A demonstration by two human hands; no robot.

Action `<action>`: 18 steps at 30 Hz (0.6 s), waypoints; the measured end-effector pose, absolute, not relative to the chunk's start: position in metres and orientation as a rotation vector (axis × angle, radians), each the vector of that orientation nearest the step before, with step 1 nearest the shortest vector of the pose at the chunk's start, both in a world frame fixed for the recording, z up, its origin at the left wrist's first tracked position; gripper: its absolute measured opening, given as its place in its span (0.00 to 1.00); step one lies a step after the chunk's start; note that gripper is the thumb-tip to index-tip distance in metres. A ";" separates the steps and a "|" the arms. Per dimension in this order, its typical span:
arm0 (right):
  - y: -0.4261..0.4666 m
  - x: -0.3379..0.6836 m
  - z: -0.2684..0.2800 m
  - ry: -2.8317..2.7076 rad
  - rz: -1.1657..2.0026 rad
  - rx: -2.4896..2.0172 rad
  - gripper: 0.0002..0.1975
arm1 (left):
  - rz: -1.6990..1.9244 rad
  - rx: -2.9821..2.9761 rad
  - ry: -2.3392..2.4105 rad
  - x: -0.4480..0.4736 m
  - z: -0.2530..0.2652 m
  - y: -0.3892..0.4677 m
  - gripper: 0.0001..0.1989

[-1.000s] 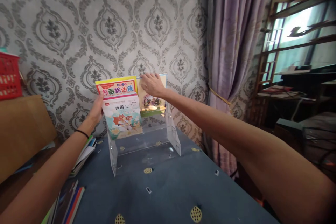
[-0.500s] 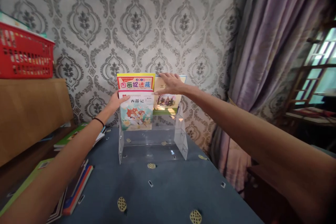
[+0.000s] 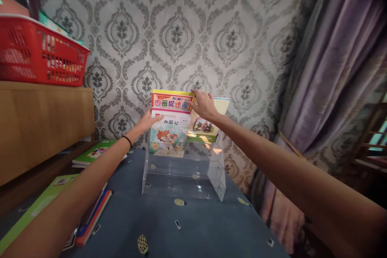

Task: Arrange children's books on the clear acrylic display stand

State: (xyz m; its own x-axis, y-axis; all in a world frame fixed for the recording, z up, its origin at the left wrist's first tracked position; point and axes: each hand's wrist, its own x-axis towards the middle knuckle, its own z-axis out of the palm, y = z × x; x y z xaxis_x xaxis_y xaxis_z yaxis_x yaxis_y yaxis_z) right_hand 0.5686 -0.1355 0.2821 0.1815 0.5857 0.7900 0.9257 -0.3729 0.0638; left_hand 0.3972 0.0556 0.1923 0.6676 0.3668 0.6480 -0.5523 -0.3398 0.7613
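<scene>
A clear acrylic book stand (image 3: 217, 171) stands on the table against the wall. Upright on its left side is a white-covered book (image 3: 169, 135) with a cartoon picture. Behind it shows the top of a red and yellow book (image 3: 172, 103). My left hand (image 3: 150, 121) grips the left edge, thumb on the white cover and fingers hidden behind. At the upper right corner of the red and yellow book, my right hand (image 3: 204, 105) has its thumb on the front and fingers at the top edge. Partly behind that hand, a pale book (image 3: 203, 127) leans in the stand's right side.
A red plastic basket (image 3: 65, 58) sits on a wooden cabinet (image 3: 45, 117) at the left. Several books (image 3: 93, 217) lie at the left of the blue tablecloth (image 3: 169, 229), beneath my left forearm. A purple curtain (image 3: 326, 88) hangs at the right.
My right hand has moved left from the pale book to the corner of the red and yellow book. My left hand stays on the white-covered book's edge. The view has shifted somewhat left.
</scene>
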 end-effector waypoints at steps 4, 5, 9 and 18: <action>-0.129 0.567 0.281 -1.396 -1.059 -2.007 0.25 | 0.915 1.719 -0.202 0.397 0.192 0.058 0.40; -0.128 0.567 0.280 -1.392 -1.068 -2.000 0.24 | 0.916 1.731 -0.213 0.397 0.192 0.059 0.41; -0.130 0.562 0.279 -1.420 -1.067 -1.996 0.23 | 0.928 1.789 -0.238 0.396 0.193 0.062 0.39; -0.130 0.556 0.280 -1.408 -1.109 -1.970 0.23 | 0.978 1.876 -0.239 0.396 0.191 0.071 0.34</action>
